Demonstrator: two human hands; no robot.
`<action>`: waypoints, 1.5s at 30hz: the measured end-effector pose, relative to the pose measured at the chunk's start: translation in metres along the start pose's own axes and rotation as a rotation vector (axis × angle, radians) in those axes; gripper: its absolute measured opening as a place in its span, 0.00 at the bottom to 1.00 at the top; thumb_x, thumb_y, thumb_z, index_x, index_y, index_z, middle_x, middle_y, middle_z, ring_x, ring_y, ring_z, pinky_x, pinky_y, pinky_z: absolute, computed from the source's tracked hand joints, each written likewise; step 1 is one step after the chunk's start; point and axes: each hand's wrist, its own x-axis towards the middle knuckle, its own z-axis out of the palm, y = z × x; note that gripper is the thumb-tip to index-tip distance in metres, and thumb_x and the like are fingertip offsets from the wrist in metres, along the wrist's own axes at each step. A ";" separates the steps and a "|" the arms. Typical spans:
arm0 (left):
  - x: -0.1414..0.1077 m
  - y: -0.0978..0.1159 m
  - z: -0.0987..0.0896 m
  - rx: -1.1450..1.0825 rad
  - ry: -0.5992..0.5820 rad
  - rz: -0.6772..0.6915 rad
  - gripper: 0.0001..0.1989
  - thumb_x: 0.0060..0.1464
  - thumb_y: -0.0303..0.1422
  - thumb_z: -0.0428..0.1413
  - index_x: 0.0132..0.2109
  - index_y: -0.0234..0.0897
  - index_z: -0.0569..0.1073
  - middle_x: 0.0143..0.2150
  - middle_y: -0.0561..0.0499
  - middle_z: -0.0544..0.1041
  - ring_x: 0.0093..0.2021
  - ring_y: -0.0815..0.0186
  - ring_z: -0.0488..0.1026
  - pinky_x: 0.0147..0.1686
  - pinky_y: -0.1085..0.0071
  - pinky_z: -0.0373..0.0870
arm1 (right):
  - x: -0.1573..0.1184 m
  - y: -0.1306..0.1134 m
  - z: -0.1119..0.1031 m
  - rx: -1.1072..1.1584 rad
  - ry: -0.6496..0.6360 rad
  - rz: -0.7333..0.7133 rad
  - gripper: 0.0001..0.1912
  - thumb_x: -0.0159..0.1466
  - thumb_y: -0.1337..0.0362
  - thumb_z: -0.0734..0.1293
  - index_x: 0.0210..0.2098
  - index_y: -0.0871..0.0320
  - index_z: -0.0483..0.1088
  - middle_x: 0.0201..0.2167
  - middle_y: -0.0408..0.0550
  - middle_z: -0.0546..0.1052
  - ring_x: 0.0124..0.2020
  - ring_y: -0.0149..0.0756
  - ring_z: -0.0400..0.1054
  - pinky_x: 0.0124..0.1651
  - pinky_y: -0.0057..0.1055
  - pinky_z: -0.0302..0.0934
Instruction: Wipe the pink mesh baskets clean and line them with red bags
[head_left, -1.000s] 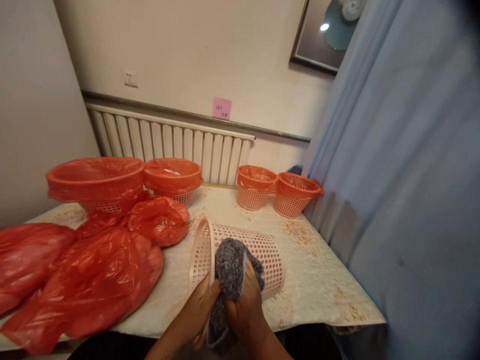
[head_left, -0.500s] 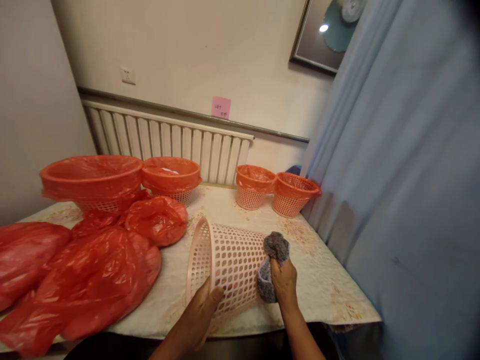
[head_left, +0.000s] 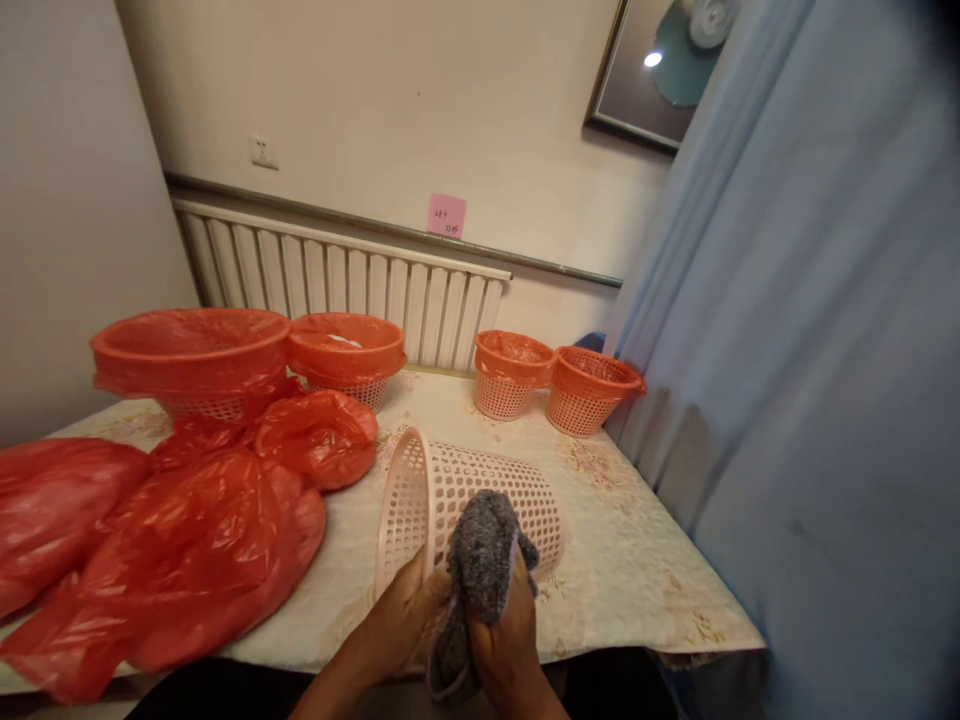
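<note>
Basket of pale-pink perforated plastic (head_left: 450, 485) lies crosswise ahead on the floral-covered counter (head_left: 630, 560), mouth leftward, left hand (head_left: 397, 615) curled round its rim, right hand (head_left: 511, 630) clenched on fuzzy grey cloth (head_left: 484, 550) over its near side.

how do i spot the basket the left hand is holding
On the floral table cover, toward the near edge, a pale pink perforated basket is tipped on its side, mouth facing left. The left hand grips its rim; the right hand holds a grey cloth. Four standing baskets behind wear red bags; this one is bare.
</note>
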 end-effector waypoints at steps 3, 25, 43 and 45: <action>-0.002 -0.011 -0.001 0.049 -0.008 -0.006 0.27 0.60 0.44 0.49 0.62 0.36 0.64 0.63 0.46 0.66 0.65 0.50 0.55 0.66 0.53 0.45 | 0.028 -0.011 0.001 0.059 -0.062 -0.110 0.29 0.59 0.68 0.59 0.60 0.59 0.59 0.57 0.56 0.67 0.61 0.51 0.57 0.58 0.57 0.57; -0.020 -0.034 0.007 0.106 -0.161 -0.011 0.26 0.58 0.47 0.50 0.60 0.39 0.68 0.60 0.45 0.70 0.60 0.49 0.64 0.61 0.56 0.57 | 0.049 0.101 -0.012 -0.090 -0.038 0.611 0.17 0.61 0.61 0.56 0.37 0.61 0.73 0.35 0.53 0.77 0.44 0.44 0.70 0.47 0.36 0.62; 0.003 0.009 0.017 -0.135 0.036 -0.095 0.31 0.58 0.50 0.48 0.59 0.32 0.67 0.58 0.42 0.72 0.60 0.50 0.64 0.64 0.53 0.52 | -0.020 0.010 0.009 0.002 0.080 0.205 0.24 0.60 0.66 0.60 0.56 0.63 0.63 0.54 0.60 0.69 0.59 0.53 0.59 0.56 0.55 0.58; 0.003 0.006 0.015 -0.045 0.048 -0.062 0.29 0.59 0.50 0.46 0.58 0.33 0.68 0.58 0.43 0.72 0.61 0.51 0.63 0.64 0.54 0.51 | -0.007 -0.006 0.007 0.053 0.018 0.039 0.27 0.60 0.67 0.60 0.59 0.60 0.59 0.57 0.57 0.67 0.62 0.52 0.55 0.58 0.56 0.56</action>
